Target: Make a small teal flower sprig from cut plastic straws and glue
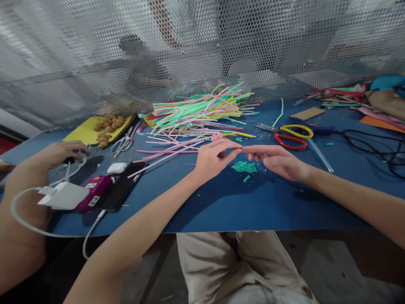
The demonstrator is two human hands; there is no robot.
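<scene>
My left hand [217, 157] is over the middle of the table, thumb and fingers brought together in a pinch; anything between the tips is too small to make out. Touching those tips is the stretched index finger of my right hand [283, 162], whose thumb lies apart and whose other fingers curl loosely. Just below the meeting fingertips lies a bunch of short green pieces [245, 167], with one loose green piece [247, 178] beside it. A pink cluster [217, 137] sits behind my left hand. A thin line like a wire [190, 164] shows left of that hand.
Behind lies a heap of coloured straw-like sticks [202, 107]. Red-and-yellow-handled scissors [294, 135] and a black cord [373, 143] are right. Left are a phone [122, 190], white charger [65, 195], yellow tray [84, 131] and another person's hand [68, 153]. Perforated metal [196, 42] stands behind.
</scene>
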